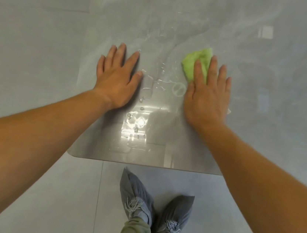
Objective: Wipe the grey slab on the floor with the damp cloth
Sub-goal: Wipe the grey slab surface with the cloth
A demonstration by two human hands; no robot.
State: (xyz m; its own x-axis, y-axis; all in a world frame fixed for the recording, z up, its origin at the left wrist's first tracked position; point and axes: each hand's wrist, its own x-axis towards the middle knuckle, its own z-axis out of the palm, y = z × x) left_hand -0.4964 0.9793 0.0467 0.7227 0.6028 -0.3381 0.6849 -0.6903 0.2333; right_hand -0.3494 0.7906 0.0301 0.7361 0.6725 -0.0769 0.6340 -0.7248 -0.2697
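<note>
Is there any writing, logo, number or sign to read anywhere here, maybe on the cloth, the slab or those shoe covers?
None can be read.
Green cloth under the right hand: no label shows.
Grey slab: only water streaks and glare; a faint ring-shaped mark beside that hand carries no letters.
Grey shoe covers: plain.
Left hand: bare, flat on the slab.

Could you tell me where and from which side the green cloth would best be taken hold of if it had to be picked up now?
Probably by the free bunched end of the green cloth, which sticks out beyond the fingertips of the right hand. The near part is pinned flat on the grey slab under that hand, so a pinch from above at the far-left corner looks easiest.
</note>
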